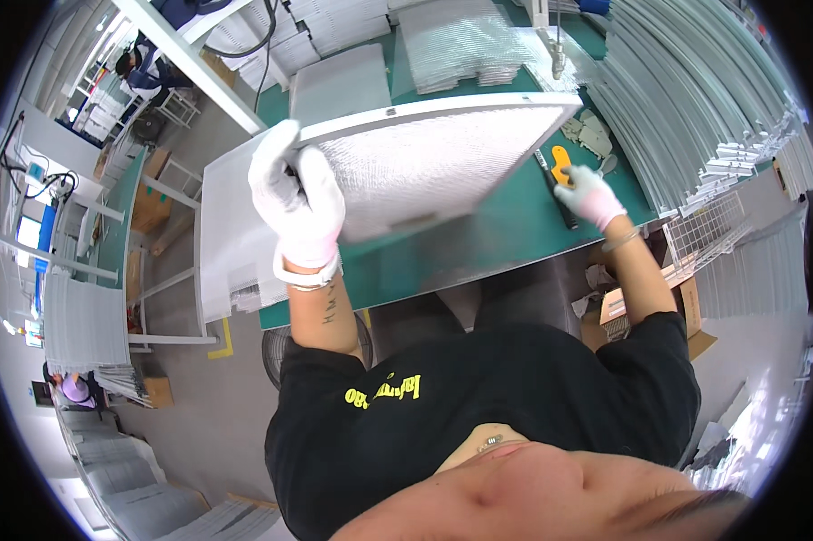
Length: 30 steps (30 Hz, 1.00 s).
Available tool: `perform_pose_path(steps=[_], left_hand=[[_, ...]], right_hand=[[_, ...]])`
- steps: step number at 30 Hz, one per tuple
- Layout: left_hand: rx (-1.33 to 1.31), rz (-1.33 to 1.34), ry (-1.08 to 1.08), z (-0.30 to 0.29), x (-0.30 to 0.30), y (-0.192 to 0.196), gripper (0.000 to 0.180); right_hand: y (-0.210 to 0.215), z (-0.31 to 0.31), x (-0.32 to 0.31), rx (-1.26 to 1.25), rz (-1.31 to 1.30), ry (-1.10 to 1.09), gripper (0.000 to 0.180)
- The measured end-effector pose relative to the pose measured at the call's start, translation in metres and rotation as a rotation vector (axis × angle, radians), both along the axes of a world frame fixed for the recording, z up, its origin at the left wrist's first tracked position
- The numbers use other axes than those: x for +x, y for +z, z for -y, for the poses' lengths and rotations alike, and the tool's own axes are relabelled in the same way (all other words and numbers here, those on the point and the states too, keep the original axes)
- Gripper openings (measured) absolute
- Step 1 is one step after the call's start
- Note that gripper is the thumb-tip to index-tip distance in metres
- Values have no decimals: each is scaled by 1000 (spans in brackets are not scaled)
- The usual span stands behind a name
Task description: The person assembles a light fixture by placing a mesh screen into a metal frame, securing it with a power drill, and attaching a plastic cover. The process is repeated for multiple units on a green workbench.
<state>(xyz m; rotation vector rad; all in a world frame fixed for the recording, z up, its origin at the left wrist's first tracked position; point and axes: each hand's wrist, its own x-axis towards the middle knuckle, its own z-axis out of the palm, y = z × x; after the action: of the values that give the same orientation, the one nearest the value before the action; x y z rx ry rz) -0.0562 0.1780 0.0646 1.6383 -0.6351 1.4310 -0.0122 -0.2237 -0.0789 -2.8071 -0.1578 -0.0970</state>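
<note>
My left hand [296, 191], in a white glove, grips the upper left corner of a framed panel [424, 158]. The panel has a pale rim and a silvery mesh-like face, and it is tilted up above the green table [406, 268]. At the table's right side, my gloved right hand [590, 195] has its thumb and fingers closed about the lower end of a yellow flat tool [561, 159]. A long dark tool [565, 209] lies just left of that hand. Beyond it is a small spoon-like metal thing [608, 164].
Stacked silvery sheets [461, 45] and a pale panel [339, 83] lie at the table's back. Many long panels [686, 99] lean at the right, near a wire rack [706, 233] and a cardboard box [692, 307]. A white post [190, 63] rises at the left. Other people sit far left.
</note>
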Motion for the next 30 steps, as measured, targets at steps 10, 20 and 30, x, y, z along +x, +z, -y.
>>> perform_pose_path(steps=[10,20,30], left_hand=[[1210,-35,-108,157,52,1,37],[492,-154,179,203,52,-50,73],[387,-54,221,211,64,-66,62]], right_hand=[[-11,23,-21,530,-25,-42,58],[196,74,-141,650,256,195,76],[209,68,-147,367,602,316,61]])
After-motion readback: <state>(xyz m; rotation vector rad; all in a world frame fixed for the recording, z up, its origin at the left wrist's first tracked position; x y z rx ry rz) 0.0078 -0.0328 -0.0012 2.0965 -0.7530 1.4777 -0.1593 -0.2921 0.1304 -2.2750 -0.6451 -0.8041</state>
